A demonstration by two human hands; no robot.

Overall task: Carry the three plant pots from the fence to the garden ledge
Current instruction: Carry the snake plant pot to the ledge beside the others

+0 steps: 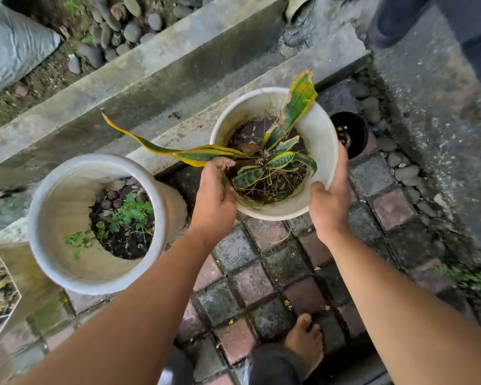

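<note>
Now both hands, left [214, 194] & right [328, 198], clamp the white pot [321, 140] w/ striped plant by its rim, above the paving beside the ledge [150, 79]. Prob heavy w/ soil; rim looks grimy, maybe slick, so support underneath.

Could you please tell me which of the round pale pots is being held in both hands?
The white pot with the yellow-edged striped snake plant, gripped by the left hand and right hand. The larger grey pot of small ferny weeds stands untouched.
</note>
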